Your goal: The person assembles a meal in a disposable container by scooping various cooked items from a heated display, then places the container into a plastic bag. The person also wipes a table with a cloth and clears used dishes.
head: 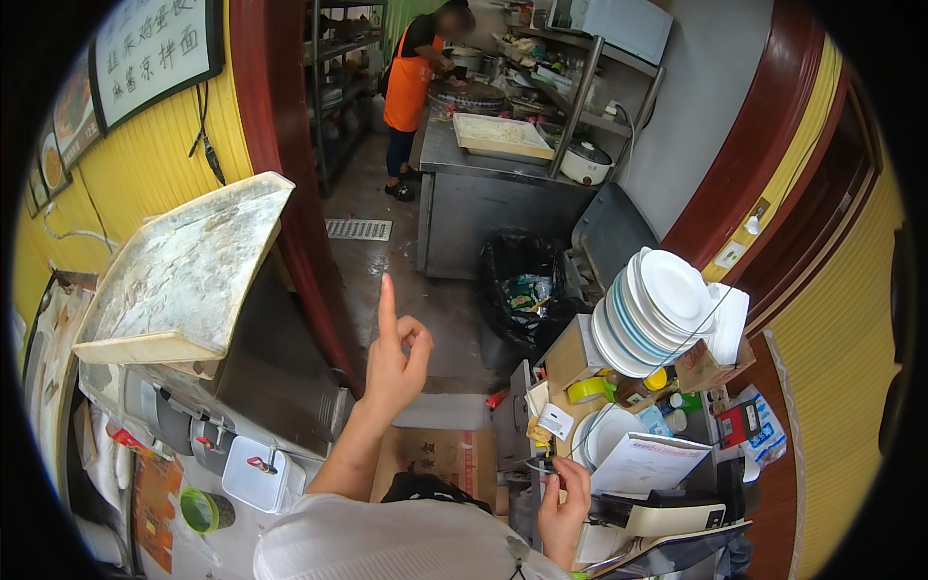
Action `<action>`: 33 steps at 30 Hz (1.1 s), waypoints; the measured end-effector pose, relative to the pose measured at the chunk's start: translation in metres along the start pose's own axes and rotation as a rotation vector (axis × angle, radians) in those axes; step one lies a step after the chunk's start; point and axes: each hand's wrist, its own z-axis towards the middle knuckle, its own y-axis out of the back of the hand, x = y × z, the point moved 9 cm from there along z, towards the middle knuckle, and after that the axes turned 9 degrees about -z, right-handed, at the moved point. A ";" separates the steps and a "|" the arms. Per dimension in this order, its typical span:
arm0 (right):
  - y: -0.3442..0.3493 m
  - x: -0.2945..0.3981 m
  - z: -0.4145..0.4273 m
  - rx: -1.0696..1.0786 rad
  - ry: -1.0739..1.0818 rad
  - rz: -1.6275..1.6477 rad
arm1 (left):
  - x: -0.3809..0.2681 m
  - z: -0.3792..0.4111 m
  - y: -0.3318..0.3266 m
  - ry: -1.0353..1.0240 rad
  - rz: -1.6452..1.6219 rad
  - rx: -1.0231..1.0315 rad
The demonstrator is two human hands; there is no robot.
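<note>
My left hand is held up in front of me with its index finger extended and the other fingers curled. It holds nothing. Lower on the right, my right hand pinches a thin cable between thumb and fingers, close to a cluttered counter. Beside that hand, small white plates and a white printed box lie on the counter. A tall stack of white and blue-rimmed plates rises further back, with a roll of yellow-green tape below it.
A person in an orange apron works at a steel worktop ahead. A bin with a black liner stands before it. On the left, a floury tray tilts above a steel machine. Cardboard lies on the floor.
</note>
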 end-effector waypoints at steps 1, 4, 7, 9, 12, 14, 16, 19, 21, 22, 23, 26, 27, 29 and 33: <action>-0.002 0.000 0.000 0.007 0.003 -0.013 | 0.004 -0.001 0.003 0.031 0.039 0.009; -0.006 -0.002 -0.001 0.017 0.004 -0.037 | 0.026 -0.007 -0.008 0.215 0.354 0.336; -0.006 -0.005 0.000 -0.026 0.010 -0.005 | 0.083 -0.043 -0.033 0.289 0.635 0.819; -0.006 -0.007 0.000 -0.028 0.000 -0.016 | 0.108 -0.066 -0.043 0.401 0.642 0.959; 0.000 -0.008 -0.001 -0.038 -0.039 -0.033 | 0.113 -0.074 -0.063 0.316 0.471 0.941; 0.002 -0.011 -0.004 -0.048 -0.052 -0.046 | 0.140 -0.084 -0.077 0.353 0.387 1.000; 0.005 -0.014 -0.007 -0.074 -0.056 -0.056 | 0.186 -0.097 -0.091 0.432 0.227 1.009; 0.007 -0.013 -0.011 -0.091 -0.054 -0.052 | 0.308 -0.137 -0.081 0.611 0.122 0.842; 0.014 -0.018 -0.014 -0.137 -0.078 -0.072 | 0.364 -0.184 -0.059 0.646 0.510 0.907; 0.018 -0.022 -0.019 -0.151 -0.089 -0.090 | 0.383 -0.213 -0.040 0.618 0.788 1.034; 0.011 -0.017 -0.018 -0.112 -0.067 -0.054 | 0.442 -0.265 0.015 0.768 0.771 1.067; 0.022 -0.032 -0.036 -0.194 -0.145 -0.106 | 0.442 -0.383 0.055 1.632 0.297 0.851; 0.025 -0.040 -0.044 -0.206 -0.188 -0.100 | 0.436 -0.401 0.066 1.713 0.306 0.822; 0.026 -0.051 -0.058 -0.210 -0.261 -0.082 | 0.432 -0.419 0.086 1.713 0.364 0.851; 0.029 -0.040 -0.069 -0.220 -0.245 -0.162 | 0.448 -0.408 0.093 1.514 0.468 0.911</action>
